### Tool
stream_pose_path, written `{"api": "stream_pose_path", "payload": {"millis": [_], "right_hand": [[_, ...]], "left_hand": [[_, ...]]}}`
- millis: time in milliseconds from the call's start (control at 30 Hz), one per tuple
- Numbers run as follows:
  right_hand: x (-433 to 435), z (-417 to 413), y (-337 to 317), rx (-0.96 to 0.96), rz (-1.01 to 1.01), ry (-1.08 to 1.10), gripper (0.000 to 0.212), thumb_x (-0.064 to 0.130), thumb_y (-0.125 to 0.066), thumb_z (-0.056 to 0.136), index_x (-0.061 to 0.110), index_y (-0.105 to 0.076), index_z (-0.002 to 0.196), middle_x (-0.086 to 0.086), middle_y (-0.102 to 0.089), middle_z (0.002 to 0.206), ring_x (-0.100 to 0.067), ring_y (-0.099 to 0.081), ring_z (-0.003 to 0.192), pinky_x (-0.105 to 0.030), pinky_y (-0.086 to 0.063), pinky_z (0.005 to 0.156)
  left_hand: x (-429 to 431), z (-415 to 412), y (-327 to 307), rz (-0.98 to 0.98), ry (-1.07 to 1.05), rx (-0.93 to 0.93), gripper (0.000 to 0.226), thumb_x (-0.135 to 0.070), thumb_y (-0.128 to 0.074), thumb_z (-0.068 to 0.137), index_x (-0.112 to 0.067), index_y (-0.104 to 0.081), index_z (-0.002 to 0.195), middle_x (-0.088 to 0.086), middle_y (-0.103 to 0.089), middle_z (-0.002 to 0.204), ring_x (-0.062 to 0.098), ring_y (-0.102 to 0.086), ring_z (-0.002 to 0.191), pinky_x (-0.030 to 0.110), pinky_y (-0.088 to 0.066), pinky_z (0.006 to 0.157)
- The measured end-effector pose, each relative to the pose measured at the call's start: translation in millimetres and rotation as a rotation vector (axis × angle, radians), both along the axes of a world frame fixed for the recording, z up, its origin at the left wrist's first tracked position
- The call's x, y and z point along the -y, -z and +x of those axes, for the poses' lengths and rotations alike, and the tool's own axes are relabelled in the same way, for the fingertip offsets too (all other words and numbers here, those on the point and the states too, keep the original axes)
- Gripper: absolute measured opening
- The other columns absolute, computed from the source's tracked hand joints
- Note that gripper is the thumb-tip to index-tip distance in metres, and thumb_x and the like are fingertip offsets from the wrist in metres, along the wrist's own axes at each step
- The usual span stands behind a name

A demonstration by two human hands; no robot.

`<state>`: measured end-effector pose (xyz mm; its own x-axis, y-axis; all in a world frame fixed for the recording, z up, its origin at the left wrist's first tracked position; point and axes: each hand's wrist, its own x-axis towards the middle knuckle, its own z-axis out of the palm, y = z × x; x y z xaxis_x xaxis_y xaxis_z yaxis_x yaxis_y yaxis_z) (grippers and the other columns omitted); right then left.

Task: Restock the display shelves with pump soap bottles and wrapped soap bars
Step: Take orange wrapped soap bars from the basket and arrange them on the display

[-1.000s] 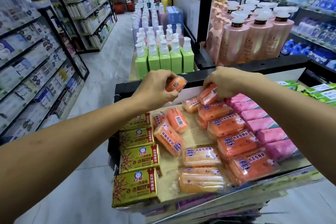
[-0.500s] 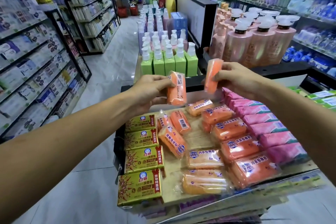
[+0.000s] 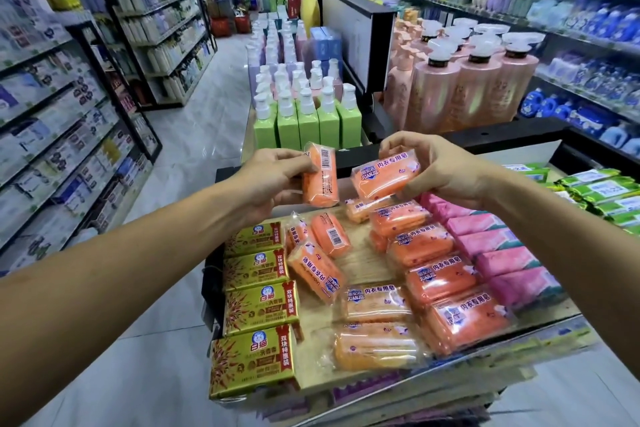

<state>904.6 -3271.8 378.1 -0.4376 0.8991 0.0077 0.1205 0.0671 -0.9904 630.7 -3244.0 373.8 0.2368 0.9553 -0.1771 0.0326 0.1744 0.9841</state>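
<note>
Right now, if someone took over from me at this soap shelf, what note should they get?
Left hand: holds an orange bar upright, barcode side toward you, above the shelf.
Right hand: holds a second orange bar, label up, above the back of the orange row.
On the shelf: gold packs in a neat column at left, pink bars in a column at right, green pump bottles lined up on the display behind.
Done: gold, pink and the right orange row look orderly.
Left: set down both held bars, then straighten the loose orange bars lying askew mid-shelf.
</note>
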Motion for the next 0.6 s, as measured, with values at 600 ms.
{"api": "stream_pose_path", "payload": {"millis": [600], "right_hand": [[-19.9,0.3,13.0,0.617,0.226,0.261,0.059,0.008,-0.089,0.065,0.022,-0.069,0.119,0.0,-0.073,0.093,-0.008,-0.062,0.07,-0.027,-0.056,0.071]], "left_hand": [[10.4,30.4,7.1,-0.189,0.034,-0.059,0.023,-0.018,-0.068,0.078,-0.01,-0.061,0.098,0.006,-0.069,0.072,0.021,-0.067,0.061,0.03,-0.056,0.053]]}}
